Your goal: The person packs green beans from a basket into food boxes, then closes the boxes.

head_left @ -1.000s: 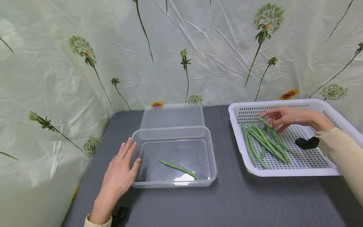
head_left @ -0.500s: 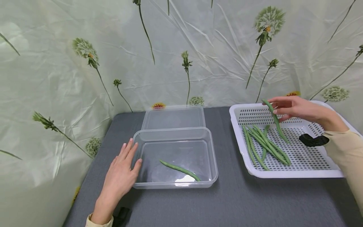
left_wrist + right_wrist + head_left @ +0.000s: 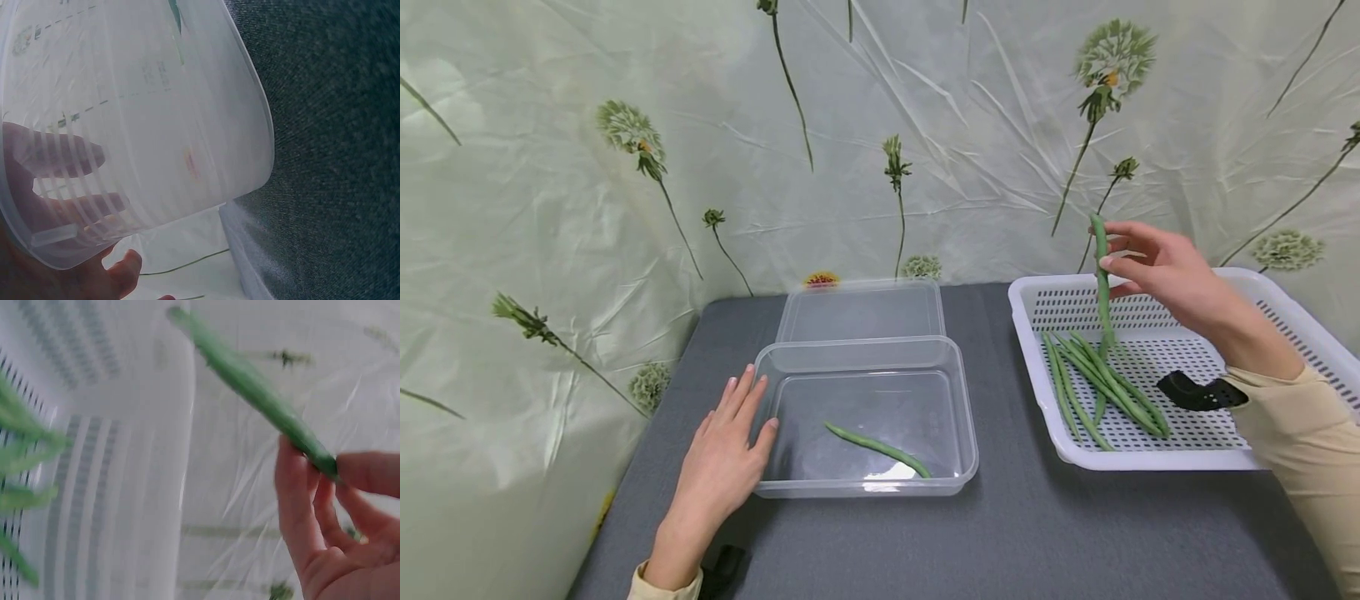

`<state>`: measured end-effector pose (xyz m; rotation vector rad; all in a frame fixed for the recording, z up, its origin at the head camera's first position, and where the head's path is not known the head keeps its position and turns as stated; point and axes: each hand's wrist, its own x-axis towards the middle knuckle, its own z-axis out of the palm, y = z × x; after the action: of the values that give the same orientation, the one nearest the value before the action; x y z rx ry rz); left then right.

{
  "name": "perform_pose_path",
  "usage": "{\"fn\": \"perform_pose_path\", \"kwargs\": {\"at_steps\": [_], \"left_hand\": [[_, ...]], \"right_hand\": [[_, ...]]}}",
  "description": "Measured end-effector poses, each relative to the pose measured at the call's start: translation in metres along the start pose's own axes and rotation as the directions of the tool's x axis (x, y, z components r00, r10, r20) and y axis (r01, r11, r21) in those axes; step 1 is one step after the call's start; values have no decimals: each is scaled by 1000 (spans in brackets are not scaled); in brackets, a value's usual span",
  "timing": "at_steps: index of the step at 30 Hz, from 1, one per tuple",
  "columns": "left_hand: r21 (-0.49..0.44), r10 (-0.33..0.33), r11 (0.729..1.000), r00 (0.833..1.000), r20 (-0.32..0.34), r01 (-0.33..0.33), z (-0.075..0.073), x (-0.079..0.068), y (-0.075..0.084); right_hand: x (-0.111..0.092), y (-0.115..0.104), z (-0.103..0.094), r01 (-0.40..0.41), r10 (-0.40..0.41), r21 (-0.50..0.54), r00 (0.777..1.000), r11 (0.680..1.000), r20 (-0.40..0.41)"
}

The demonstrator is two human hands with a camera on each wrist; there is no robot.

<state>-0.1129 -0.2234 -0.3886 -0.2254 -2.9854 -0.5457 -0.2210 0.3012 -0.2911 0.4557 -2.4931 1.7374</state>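
Observation:
My right hand (image 3: 1180,279) pinches a green bean (image 3: 1102,279) near its upper end, above the white perforated basket (image 3: 1157,460); the bean hangs down nearly upright. In the right wrist view the thumb and fingers grip one end of that bean (image 3: 262,400). Several more green beans (image 3: 1105,383) lie in the basket's left part. My left hand (image 3: 722,458) rests with straight fingers against the left side of a clear plastic container (image 3: 865,490). A single green bean (image 3: 880,448) lies inside this container. The left wrist view shows the fingers through the container's clear wall (image 3: 156,125).
Behind the container lies a clear plastic lid (image 3: 865,310). Everything stands on a grey cloth-covered table (image 3: 1000,533). A pale curtain (image 3: 835,208) printed with flowers hangs along the back and left. A black wrist camera mount (image 3: 1202,392) hangs below the right wrist.
My right hand has lifted a green bean from the pile, up and slightly left, and the bean has swung closer to upright. The left hand has stayed at the container.

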Motion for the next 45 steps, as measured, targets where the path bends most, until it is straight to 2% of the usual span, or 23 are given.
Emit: {"fn": "perform_pose_path", "kwargs": {"at_steps": [3,7,15,20,24,29,33,36,39,45], "left_hand": [[3,4,1000,1000,-3,-4,0,0,0],[2,5,1000,1000,-2,-5,0,1,0],[-4,13,1000,1000,-12,-13,1,-1,-1],[1,12,1000,1000,-9,-12,2,-1,-1],[0,12,1000,1000,-4,-12,2,-1,-1],[8,11,1000,1000,-4,-11,1,-1,-1],[8,10,1000,1000,-4,-10,1,-1,-3],[7,9,1000,1000,-1,-9,1,-1,-3],[7,9,1000,1000,-3,-9,2,0,-3],[7,12,1000,1000,-13,-12,2,-1,-4]], "right_hand": [[-3,-13,17,30,-29,108,1000,994,-10],[-8,-28,39,73,-78,238,997,968,10],[-17,-47,88,104,-116,293,993,950,23],[-26,-52,120,156,-138,307,987,939,-81],[-33,-56,143,220,-173,322,971,921,-167],[-40,-64,169,281,-232,332,956,900,-179],[-44,-63,191,295,-251,352,953,888,-168],[-46,-57,207,278,-238,344,959,897,-155],[-45,-45,222,242,-214,296,969,924,-123],[-40,-23,238,153,-151,77,988,985,-21]]}}
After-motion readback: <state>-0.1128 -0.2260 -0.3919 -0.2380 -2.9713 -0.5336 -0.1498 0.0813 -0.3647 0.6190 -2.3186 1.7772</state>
